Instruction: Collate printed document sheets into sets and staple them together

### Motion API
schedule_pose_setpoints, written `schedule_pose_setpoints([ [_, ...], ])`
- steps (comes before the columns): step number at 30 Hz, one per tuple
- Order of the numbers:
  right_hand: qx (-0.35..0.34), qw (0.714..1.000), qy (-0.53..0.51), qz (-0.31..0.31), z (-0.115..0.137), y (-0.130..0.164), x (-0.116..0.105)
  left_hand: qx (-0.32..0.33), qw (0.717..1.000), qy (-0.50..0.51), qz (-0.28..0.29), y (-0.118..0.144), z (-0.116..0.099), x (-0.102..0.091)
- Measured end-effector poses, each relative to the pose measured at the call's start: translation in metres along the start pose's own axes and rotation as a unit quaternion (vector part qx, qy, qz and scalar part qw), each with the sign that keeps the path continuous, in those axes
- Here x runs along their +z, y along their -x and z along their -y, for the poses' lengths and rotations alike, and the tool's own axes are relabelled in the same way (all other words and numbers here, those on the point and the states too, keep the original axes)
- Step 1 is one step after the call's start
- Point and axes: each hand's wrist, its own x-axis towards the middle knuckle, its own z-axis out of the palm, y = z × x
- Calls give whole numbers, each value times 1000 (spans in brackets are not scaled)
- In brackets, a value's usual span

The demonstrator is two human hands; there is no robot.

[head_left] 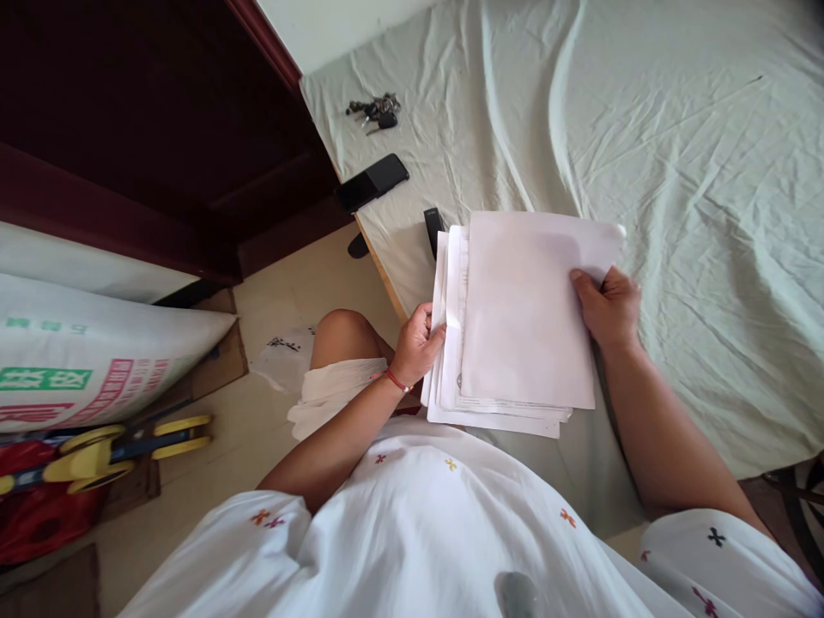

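Observation:
A stack of white paper sheets [524, 318] is held between my two hands, just above the front of the cloth-covered table. Its edges are uneven, with several sheets sticking out at the left and bottom. The top sheet looks blank; print shows on sheets below it. My left hand [417, 346], with a red bracelet at the wrist, pinches the stack's left edge. Gripping the right edge, my right hand [608, 309] has its thumb on the top sheet, and its other fingers are hidden behind the paper.
On the pale green tablecloth [695, 223] lie keys [379, 112], a black phone [373, 182] overhanging the left edge, and a small black object [433, 227] by the papers. A printed white sack [96, 352] and a yellow-and-blue wheeled thing [96, 455] stand at left.

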Motion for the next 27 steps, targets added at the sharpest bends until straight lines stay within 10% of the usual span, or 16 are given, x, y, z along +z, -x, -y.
schedule_pose_setpoints([
  [14, 22, 996, -44, 77, 0, -1, 4, -22, 996, -56, -60, 0, 0, 5],
  [27, 59, 998, -15, 8, 7, 0, 2, 33, 997, -54, -52, -1, -4, 8],
])
